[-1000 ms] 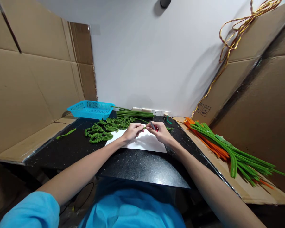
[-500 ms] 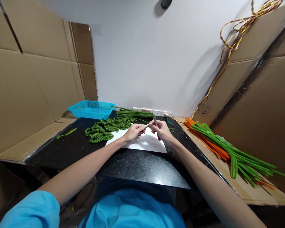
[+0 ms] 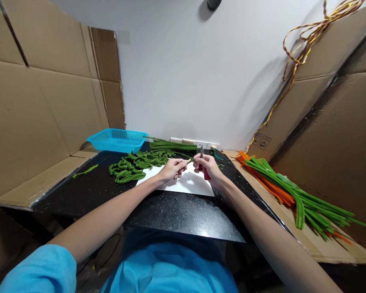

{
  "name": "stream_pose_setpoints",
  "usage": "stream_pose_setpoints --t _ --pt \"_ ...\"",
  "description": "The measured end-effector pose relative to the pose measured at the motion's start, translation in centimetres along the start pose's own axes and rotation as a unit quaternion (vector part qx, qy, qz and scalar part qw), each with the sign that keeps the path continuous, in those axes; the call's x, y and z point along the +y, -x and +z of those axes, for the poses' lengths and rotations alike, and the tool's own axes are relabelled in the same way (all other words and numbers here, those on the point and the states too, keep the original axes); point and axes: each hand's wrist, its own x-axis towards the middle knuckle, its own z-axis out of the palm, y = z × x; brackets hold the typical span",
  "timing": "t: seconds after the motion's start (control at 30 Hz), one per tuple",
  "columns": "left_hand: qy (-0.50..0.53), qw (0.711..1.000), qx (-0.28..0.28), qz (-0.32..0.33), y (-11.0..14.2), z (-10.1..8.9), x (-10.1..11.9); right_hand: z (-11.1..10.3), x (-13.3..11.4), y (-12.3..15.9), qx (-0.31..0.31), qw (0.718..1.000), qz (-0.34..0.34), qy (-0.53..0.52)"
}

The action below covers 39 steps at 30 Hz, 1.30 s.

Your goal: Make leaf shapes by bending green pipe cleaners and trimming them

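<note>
Left thumb and index are pinching a thin green stem (image 3: 190, 160) with a pale tip, and the rest of the left hand (image 3: 171, 169) is curled in underneath. The right hand (image 3: 210, 166) comes in from the other side, thumb and fingertips bunched close to the same bit, though honestly I can't tell whether they're gripping it or just next to it. That hand also has pliers (image 3: 201, 151) tucked in the palm, metal nose up, red handle poking out below, so they look parked rather than biting anything. My read: this is the finger-work step on the stem's end, and the next move calls for a firm left pinch while the right fingers handle the tip without the pliers getting in the way. The stem is up over a white sheet (image 3: 186, 185) on the black table (image 3: 183, 213). Just left of the sheet and partly at its edge there's a heap of green loops (image 3: 129, 176), and behind that a bundle of straight dark green stems (image 3: 172, 146). Further out, a blue basket (image 3: 116, 146) sits back left, with a flat green scrap (image 3: 86, 171) nearer the table's left side. Over on the right, bright green stems (image 3: 311, 199) lie across orange ones (image 3: 270, 185) on cardboard (image 3: 329, 252).
</note>
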Motion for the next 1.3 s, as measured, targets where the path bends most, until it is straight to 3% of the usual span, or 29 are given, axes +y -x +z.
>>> stream_pose_setpoints --t 0.3,0.83,1.3 --pt "-0.009 1.0 -0.002 -0.004 0.1 0.1 -0.1 0.0 0.0 0.0 0.001 1.0 0.011 -0.005" --pt "-0.012 0.998 0.051 0.027 0.1 0.5 -0.2 -1.1 1.2 -0.6 0.037 0.991 -0.009 0.13" --pt "0.03 0.993 0.112 -0.005 -0.3 -0.1 0.2 -1.4 1.7 -0.8 0.019 0.997 0.015 0.069"
